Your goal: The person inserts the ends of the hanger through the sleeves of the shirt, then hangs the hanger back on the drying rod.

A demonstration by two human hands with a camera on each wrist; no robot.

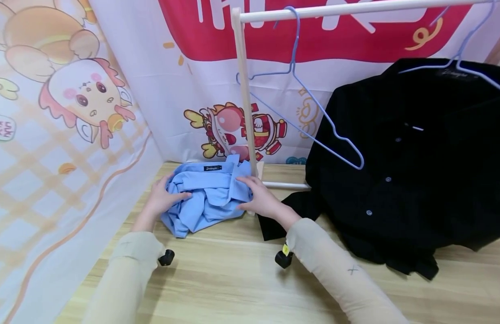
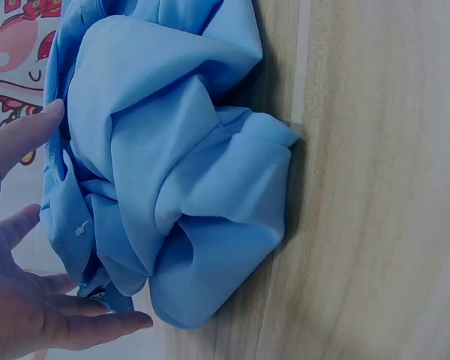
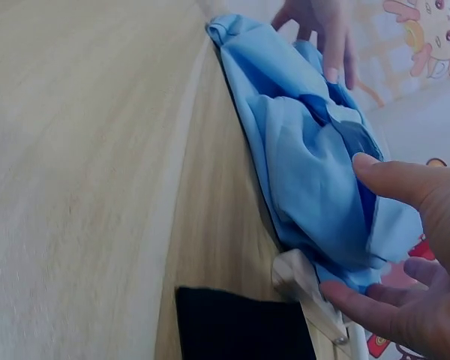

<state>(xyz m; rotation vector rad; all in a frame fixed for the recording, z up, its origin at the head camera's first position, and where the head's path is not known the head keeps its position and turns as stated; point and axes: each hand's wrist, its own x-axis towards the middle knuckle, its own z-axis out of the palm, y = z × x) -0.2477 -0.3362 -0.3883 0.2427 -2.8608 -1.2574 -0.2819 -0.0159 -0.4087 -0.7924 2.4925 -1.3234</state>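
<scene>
A light blue collared shirt (image 1: 207,193) lies crumpled in a heap on the wooden tabletop, its dark neck label facing up. At the heap's left side is my left hand (image 1: 162,198), thumb and fingers spread apart. The left wrist view shows that hand's fingers (image 2: 105,330) extended along the edge of the blue cloth. My right hand (image 1: 263,198) is at the opposite side, by the rack post. In the right wrist view its thumb (image 3: 386,178) lies against the shirt's folds, with the fingers extended below. Neither hand's fingers curl round the cloth.
A white clothes rack (image 1: 245,90) stands behind and to the right of the heap. From its bar hang a bare blue hanger (image 1: 310,90) and a black shirt (image 1: 395,148) on another hanger. Part of the black garment trails over the tabletop (image 1: 225,279). Printed cloth (image 1: 144,58) covers the walls.
</scene>
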